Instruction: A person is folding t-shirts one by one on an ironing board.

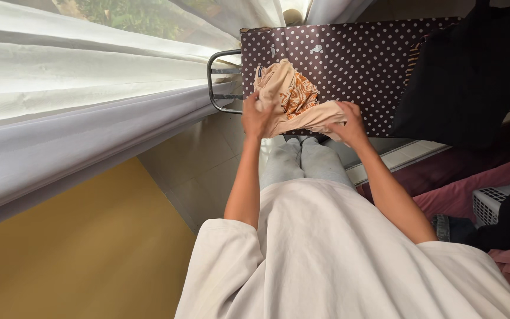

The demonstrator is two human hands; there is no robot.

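A cream garment with an orange print point(290, 94) lies bunched on the near edge of an ironing board with a dark polka-dot cover point(349, 59). My left hand point(257, 116) grips the garment's left side. My right hand point(349, 125) holds its right edge, fingers closed on the fabric. Both arms reach forward over my legs in light jeans point(302, 162). I wear a loose white shirt.
A black garment point(467, 71) drapes over the board's right part. White curtains point(90, 100) hang along the left. A metal iron rest point(222, 80) sticks out at the board's left end. A white laundry basket point(491, 204) and pink cloth sit at the right.
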